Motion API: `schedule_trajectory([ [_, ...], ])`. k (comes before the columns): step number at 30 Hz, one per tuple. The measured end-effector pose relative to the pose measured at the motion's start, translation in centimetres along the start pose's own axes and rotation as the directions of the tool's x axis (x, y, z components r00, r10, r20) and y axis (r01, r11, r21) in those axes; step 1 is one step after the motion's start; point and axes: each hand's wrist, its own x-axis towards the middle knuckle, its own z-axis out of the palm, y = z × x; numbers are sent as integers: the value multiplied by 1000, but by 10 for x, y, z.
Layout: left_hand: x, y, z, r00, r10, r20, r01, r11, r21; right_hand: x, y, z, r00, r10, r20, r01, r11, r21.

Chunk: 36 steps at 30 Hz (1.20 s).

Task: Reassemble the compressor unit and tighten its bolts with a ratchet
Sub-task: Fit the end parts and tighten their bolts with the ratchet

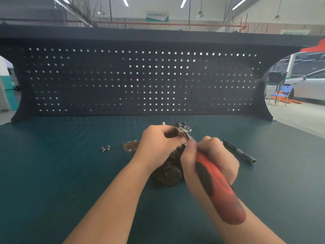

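A dark, greasy compressor unit (168,171) lies on the green bench mat in front of me, its metal end (183,126) pointing away. My left hand (158,147) grips the unit's upper part, fingers curled over it. My right hand (211,159) holds a ratchet with a red and black handle (218,189); the handle runs back over my forearm. The ratchet's head is hidden between my hands, near the top of the unit.
Two loose bolts (106,148) lie on the mat to the left. A brownish gasket-like piece (129,146) sits beside my left wrist. A black extension bar with a socket (241,152) lies to the right. A dark pegboard (140,81) closes the back of the bench.
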Motion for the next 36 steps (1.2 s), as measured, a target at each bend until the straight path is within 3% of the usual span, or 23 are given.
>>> schedule_trajectory([
  [3,-3,-1,5,999,-14,-46,17,999,52,-1,2,-4,994,102,48,-103,995,17],
  [5,-2,-1,5,999,-21,-48,24,998,65,4,1,-8,936,348,58,-352,925,141],
  [6,-2,-2,4,999,-23,-44,26,998,58,8,3,-9,868,494,42,-488,835,253],
  [7,-2,-2,4,999,-27,-42,29,999,40,12,8,-10,766,642,15,-597,703,387],
  [9,-3,-1,3,999,-19,-36,19,1000,10,20,24,-14,439,898,13,-672,319,668],
  [11,-4,1,5,1000,15,1,-15,999,38,22,42,-18,96,990,100,-602,-22,799],
  [12,-4,1,6,1000,17,12,-17,998,54,21,47,-18,20,992,124,-571,-91,816],
  [13,-4,1,7,1000,8,12,-9,998,56,21,47,-17,27,992,126,-575,-88,813],
  [14,-3,1,7,1000,-5,2,4,999,46,20,46,-16,112,989,92,-601,-6,799],
  [15,-2,1,6,1000,-21,-16,21,999,34,20,40,-15,259,965,28,-633,148,760],
  [16,-2,1,5,999,-40,-37,41,999,24,20,33,-15,459,887,-52,-653,376,657],
  [18,-3,0,3,996,-64,-61,62,998,-29,19,22,-13,827,558,-71,-515,801,305],
  [19,-5,0,3,996,-56,-63,52,997,-60,15,19,-11,915,403,-14,-395,903,167],
  [20,-7,1,3,997,-36,-64,31,997,-74,11,17,-8,950,312,25,-313,947,72],
  [23,-10,1,6,997,-20,-72,18,999,-31,1,10,-5,962,269,48,-271,961,45],
  [26,-7,-1,8,996,-43,-77,44,999,7,8,11,-5,885,465,10,-464,883,74],
  [28,-4,-3,7,996,-53,-76,53,999,6,18,20,-9,709,705,-15,-670,680,296],
  [29,-4,-4,6,997,-45,-70,46,999,9,22,26,-11,552,834,20,-745,482,461],
  [31,-5,-3,6,999,-19,-42,20,1000,24,23,40,-15,220,956,194,-708,20,706],
  [32,-5,-2,6,999,-9,-32,10,1000,30,24,44,-16,131,962,241,-649,-101,755],
  [33,-5,-2,6,999,-6,-32,7,999,32,24,43,-15,123,961,247,-628,-118,769],
  [34,-4,-2,6,999,-11,-43,12,1000,27,23,41,-16,207,958,198,-647,-18,762],
  [36,-4,-2,6,997,-35,-71,35,999,3,21,30,-17,553,833,9,-678,444,587],
])
